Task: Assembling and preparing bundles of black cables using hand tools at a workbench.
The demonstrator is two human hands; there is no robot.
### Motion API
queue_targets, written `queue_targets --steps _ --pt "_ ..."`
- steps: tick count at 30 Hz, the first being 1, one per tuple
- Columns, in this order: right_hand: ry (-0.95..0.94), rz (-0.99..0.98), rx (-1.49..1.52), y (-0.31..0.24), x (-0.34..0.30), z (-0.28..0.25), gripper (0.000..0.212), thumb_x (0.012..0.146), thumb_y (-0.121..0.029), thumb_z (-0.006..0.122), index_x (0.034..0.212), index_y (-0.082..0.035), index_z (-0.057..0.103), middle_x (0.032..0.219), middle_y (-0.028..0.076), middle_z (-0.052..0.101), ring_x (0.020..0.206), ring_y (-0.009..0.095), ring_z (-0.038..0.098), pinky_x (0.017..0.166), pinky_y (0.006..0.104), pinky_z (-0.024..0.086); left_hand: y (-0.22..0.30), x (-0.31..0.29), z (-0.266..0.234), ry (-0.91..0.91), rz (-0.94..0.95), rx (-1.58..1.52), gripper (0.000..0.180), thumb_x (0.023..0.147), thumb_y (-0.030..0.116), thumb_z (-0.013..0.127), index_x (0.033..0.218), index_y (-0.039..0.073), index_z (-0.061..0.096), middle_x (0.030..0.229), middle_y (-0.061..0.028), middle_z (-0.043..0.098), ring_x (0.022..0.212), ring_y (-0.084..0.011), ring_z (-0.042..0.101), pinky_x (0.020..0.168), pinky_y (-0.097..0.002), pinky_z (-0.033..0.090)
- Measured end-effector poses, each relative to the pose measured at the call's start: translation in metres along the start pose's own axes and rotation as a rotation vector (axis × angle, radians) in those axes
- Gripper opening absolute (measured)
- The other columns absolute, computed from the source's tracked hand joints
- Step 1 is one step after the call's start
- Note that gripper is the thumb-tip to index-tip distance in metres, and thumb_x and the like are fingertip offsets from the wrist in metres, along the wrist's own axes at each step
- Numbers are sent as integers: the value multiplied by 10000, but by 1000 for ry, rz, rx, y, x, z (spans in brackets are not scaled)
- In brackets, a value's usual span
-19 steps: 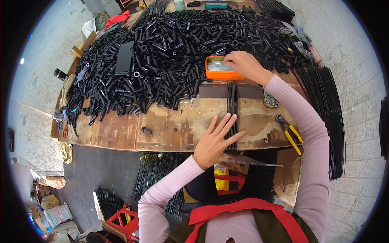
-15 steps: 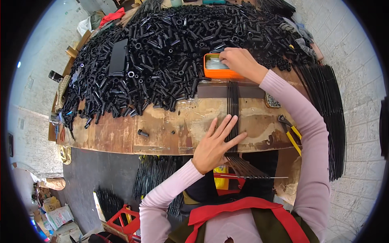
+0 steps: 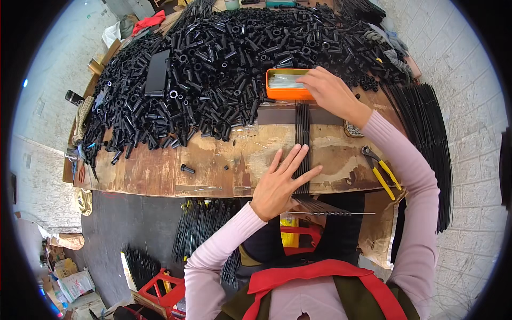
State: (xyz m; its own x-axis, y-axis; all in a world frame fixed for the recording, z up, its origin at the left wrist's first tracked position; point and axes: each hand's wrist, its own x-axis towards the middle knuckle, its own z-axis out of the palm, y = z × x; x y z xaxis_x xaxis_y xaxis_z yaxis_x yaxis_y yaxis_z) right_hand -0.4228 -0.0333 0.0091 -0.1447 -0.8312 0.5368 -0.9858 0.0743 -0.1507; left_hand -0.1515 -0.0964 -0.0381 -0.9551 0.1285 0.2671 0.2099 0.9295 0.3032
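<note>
Where the wooden workbench (image 3: 213,165) meets its near edge, the left hand (image 3: 280,184) is laid flat with fingers spread, pressing down on a bundle of thin black rods (image 3: 302,144) that runs from near to far across the board. Nothing is gripped by this hand; the palm simply rests on the rods. Further off and slightly right, the right hand (image 3: 328,90) is reached into an orange tray (image 3: 285,85), fingers bent loosely over its right end. Whether anything is pinched between those fingers cannot be told. Thin silvery pieces are seen packed inside the tray, lying side by side; their exact kind is too small to make out. The tray is set at the near fringe of a large heap of short black tubes (image 3: 213,64) that covers the far half of the bench. One stray tube (image 3: 188,169) is noted alone on bare wood, left of the left hand. Yellow-handled pliers (image 3: 381,170) are lying to the right of the rods. More long black rods (image 3: 426,149) are hung over the right edge.
</note>
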Motion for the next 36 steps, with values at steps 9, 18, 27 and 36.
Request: queue_targets --steps 9,18,27,36 --pt "-269 209 -155 38 50 41 126 768 -142 666 809 -31 710 801 201 688 794 369 681 713 434 546 3 1 1 11 12 30 753 775 2 550 1451 313 435 1576 -148 270 1453 -293 284 1156 -495 263" --pt "-21 9 100 -11 33 -19 148 838 -81 628 969 -66 696 905 123 670 801 319 650 684 395 517 1 -4 -3 -38 38 72 935 670 287 800 1493 313 357 1591 -172 203 1467 -330 221 1167 -512 222" --pt "-156 31 -38 -18 -55 -16 298 824 -24 610 1114 -58 666 907 129 616 815 321 637 700 402 519 0 -2 -6 -34 6 22 724 763 335 716 1436 278 456 1575 -177 244 1453 -331 261 1157 -517 236" --pt "-151 65 -21 -14 -64 -16 344 805 8 605 1145 -27 647 895 124 584 812 318 618 703 406 512 6 1 -3 24 -14 42 647 796 147 598 1416 293 487 1567 -137 292 1437 -294 314 1146 -500 277"
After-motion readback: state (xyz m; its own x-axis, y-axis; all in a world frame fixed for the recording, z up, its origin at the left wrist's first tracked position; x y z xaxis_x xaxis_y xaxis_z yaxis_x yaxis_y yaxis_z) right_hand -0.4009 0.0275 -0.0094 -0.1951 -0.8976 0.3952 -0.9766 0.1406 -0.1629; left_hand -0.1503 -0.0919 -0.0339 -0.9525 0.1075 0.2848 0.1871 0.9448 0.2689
